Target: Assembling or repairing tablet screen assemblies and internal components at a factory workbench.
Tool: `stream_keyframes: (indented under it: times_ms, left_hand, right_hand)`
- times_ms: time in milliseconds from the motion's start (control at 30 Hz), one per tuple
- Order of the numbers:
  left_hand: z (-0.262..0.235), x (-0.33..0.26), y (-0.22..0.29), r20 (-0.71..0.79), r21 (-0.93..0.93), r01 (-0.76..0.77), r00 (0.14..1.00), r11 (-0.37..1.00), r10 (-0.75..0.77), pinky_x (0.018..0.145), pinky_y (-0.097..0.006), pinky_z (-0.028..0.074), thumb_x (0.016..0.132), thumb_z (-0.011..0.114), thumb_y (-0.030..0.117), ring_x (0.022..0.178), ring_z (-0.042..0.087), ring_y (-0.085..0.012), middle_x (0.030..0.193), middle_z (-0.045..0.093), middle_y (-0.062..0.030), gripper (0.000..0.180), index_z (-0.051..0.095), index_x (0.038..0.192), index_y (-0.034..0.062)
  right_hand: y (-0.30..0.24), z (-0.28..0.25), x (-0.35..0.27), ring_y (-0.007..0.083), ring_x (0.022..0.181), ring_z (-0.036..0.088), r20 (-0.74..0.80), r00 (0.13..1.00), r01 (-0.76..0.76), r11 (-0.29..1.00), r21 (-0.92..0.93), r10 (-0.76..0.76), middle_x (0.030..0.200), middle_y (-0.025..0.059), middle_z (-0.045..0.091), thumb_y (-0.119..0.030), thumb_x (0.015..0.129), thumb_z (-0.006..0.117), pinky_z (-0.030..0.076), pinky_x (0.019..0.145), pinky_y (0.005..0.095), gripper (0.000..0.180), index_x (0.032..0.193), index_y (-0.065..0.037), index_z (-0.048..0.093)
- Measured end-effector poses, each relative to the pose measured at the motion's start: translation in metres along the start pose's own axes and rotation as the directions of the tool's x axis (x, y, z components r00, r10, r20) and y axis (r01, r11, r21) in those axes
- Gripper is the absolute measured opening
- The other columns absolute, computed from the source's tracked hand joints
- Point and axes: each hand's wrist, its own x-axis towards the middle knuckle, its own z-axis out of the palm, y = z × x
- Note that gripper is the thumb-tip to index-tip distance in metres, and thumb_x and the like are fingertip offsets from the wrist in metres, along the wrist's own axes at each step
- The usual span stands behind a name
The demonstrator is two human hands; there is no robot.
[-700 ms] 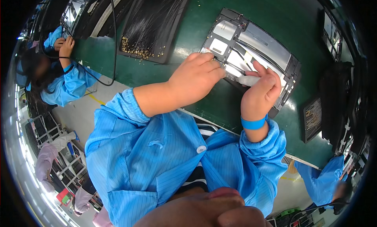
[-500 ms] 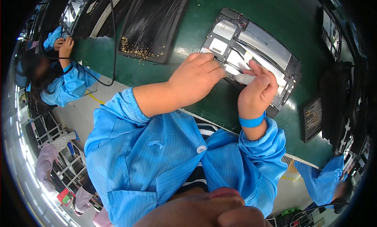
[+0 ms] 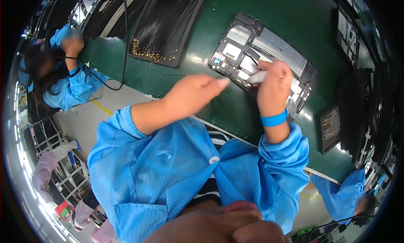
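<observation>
An opened flat electronic device, like a tablet or laptop base (image 3: 281, 47), lies on the green table with silver panels, a circuit board and wires exposed. My left hand (image 3: 191, 95), blurred, is beside the device's near left edge, thumb and forefinger pinched. A thin dark cable (image 3: 170, 75) trails leftward from behind that hand and seems held in it. Over the device's near middle, my right hand (image 3: 275, 81) has curled fingers. A white tapered thing (image 3: 257, 77) juts from them onto the board; whether it is a tool or a finger cover cannot be made out.
A black tray (image 3: 162, 30) of thin cables with gold ends stands at the far left. Another small tray (image 3: 330, 129) is at the right, near black stacked parts. A black cord (image 3: 126, 41) hangs at left. Co-workers in blue sit at left (image 3: 69, 89) and right (image 3: 338, 196).
My left hand has drawn back left and toward me from the device, and the thin cable has shifted with it. My right hand has turned slightly, the white thing still over the board.
</observation>
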Motion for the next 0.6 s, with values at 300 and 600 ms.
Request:
stream_keyframes:
  times_ms: [300,600]
  left_hand:
    - [0.022,0.011,-0.024,0.248,-0.965,0.234,0.652,-0.122,-0.716,0.052,-0.023,0.042,0.078,0.054,0.021,0.060,0.052,-0.0123,0.078,0.054,-0.0042,0.016,0.048,0.085,0.0067]
    - [0.006,-0.013,-0.002,0.261,-0.776,0.536,0.753,0.332,-0.604,0.047,-0.018,0.038,0.077,0.050,0.012,0.056,0.048,-0.0069,0.073,0.052,-0.0022,0.032,0.046,0.106,-0.0014]
  right_hand:
    - [-0.007,-0.002,0.002,0.0190,0.057,0.053,-0.104,0.982,-0.143,0.982,0.119,0.156,0.083,0.0183,0.053,-0.039,0.086,0.033,0.043,0.046,0.0259,0.048,0.108,0.004,0.028]
    - [-0.003,-0.002,0.000,0.0074,0.065,0.044,-0.156,0.967,-0.174,0.967,0.184,0.204,0.080,0.0056,0.053,-0.035,0.086,0.038,0.038,0.058,0.0196,0.041,0.100,0.003,0.044]
